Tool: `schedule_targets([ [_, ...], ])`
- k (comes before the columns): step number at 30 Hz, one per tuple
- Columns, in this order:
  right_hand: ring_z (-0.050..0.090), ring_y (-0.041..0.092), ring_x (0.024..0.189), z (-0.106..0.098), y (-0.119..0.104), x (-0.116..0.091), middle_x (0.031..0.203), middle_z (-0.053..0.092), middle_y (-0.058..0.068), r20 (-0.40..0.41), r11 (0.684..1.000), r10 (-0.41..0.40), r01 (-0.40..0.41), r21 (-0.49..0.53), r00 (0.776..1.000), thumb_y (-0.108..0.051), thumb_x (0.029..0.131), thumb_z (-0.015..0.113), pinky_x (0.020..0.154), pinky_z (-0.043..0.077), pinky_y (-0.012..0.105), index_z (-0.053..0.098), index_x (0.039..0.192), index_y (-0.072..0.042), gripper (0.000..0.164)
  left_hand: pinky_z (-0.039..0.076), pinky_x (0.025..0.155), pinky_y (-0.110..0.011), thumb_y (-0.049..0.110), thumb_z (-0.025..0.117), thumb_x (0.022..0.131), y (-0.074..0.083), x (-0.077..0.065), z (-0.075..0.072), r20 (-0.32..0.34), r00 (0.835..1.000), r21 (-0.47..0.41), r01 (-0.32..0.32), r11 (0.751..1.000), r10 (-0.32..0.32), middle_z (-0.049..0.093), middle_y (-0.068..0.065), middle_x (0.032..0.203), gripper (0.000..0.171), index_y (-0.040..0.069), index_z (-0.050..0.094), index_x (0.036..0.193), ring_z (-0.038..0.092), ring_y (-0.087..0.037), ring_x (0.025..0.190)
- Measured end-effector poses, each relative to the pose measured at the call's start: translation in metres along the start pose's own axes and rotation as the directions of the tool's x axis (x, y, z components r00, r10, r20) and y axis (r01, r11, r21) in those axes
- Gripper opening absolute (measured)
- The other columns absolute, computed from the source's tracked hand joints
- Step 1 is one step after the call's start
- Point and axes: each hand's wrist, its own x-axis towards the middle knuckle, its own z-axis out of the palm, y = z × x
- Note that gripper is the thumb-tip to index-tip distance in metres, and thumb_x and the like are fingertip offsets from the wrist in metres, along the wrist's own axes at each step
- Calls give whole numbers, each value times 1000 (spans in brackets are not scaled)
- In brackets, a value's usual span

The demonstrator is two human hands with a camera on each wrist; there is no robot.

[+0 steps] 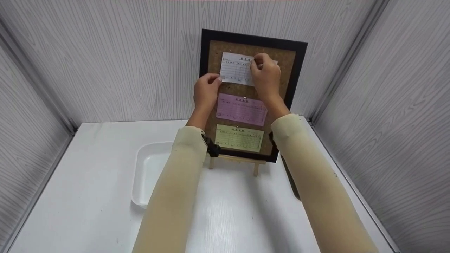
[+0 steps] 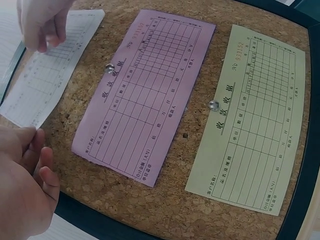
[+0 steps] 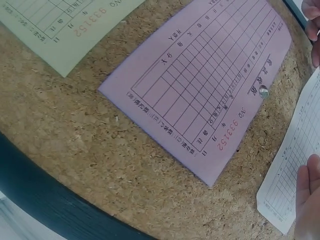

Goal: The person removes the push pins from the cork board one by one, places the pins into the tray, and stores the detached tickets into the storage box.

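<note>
A white receipt slip (image 1: 233,70) lies against the upper part of a black-framed corkboard (image 1: 287,73). My left hand (image 1: 206,92) pinches the slip's lower left corner between thumb and fingertips. Over its top edge, right of the middle, my right hand (image 1: 268,75) has its fingers curled and fingertips drawn together; they hide what is between them. Below hang a pink receipt slip (image 1: 240,110) and a yellow-green one (image 1: 239,138). A clear push pin (image 2: 109,68) fixes the pink slip at its top middle, and another push pin (image 2: 214,105) fixes the yellow-green slip.
The corkboard leans on a small wooden easel (image 1: 232,160) on a white table (image 1: 225,218). To the left is a white tray (image 1: 135,175), partly behind my left sleeve. A dark-edged flat thing (image 1: 291,177) shows beside my right sleeve. Pale wood-grain panels (image 1: 123,63) surround the table.
</note>
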Motion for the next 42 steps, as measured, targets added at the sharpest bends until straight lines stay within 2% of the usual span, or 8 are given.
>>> schedule_targets([
  [7,65,12,84,-6,1,-9,101,73,10,-5,995,-26,26,96,1000,-16,100,63,74,51,22,69,110,-1,18,49,84,-29,22,61,102,-1,-3,-2,0,999,-69,-47,997,47,71,-7,111,23,8,71,117,63,-15,99],
  [13,62,15,77,-12,-1,-18,98,71,7,27,963,28,-34,269,999,-18,100,64,66,50,19,70,111,-4,19,49,85,-29,21,61,101,1,-8,-6,1,998,-96,-57,994,57,71,-8,112,23,7,71,117,64,-16,100],
  [17,62,17,73,-18,-4,-26,96,69,9,39,919,75,-85,384,996,-18,99,65,66,50,21,70,110,-5,17,49,88,-30,21,62,101,2,-15,-12,0,999,-145,-54,988,54,70,-8,114,24,6,71,119,63,-16,103],
  [23,60,24,69,-31,-17,-46,100,67,21,78,832,133,-153,533,988,-11,97,66,65,52,24,66,114,5,24,49,84,-27,21,63,101,0,-34,-25,-26,998,-184,-62,981,58,70,-8,113,25,7,71,118,62,-15,100],
  [29,62,19,69,-39,-6,-67,100,70,15,99,761,113,-150,631,989,-11,97,68,65,54,25,65,117,8,28,51,85,-30,22,62,101,-9,-58,-39,-43,999,-217,-24,976,15,69,-8,113,27,6,70,121,61,-15,99],
  [33,63,20,70,-44,3,-85,103,72,17,110,753,111,-156,640,988,-11,97,67,65,54,26,66,116,5,25,54,86,-35,22,62,101,-20,-76,-50,-47,999,-255,12,967,-25,69,-9,112,28,4,69,122,62,-17,96],
  [40,61,29,77,-51,26,-122,103,69,21,140,795,171,-221,566,975,-18,98,67,64,53,25,67,117,-1,25,53,84,-32,22,62,101,-44,-109,-70,-47,995,-246,71,967,-85,68,-7,112,28,4,68,122,63,-20,97],
  [42,61,29,77,-53,33,-132,103,67,24,152,792,185,-239,562,971,-19,99,66,64,53,24,67,118,1,28,52,82,-30,21,62,101,-50,-119,-76,-56,993,-247,87,965,-104,69,-7,111,27,4,69,120,63,-18,95],
])
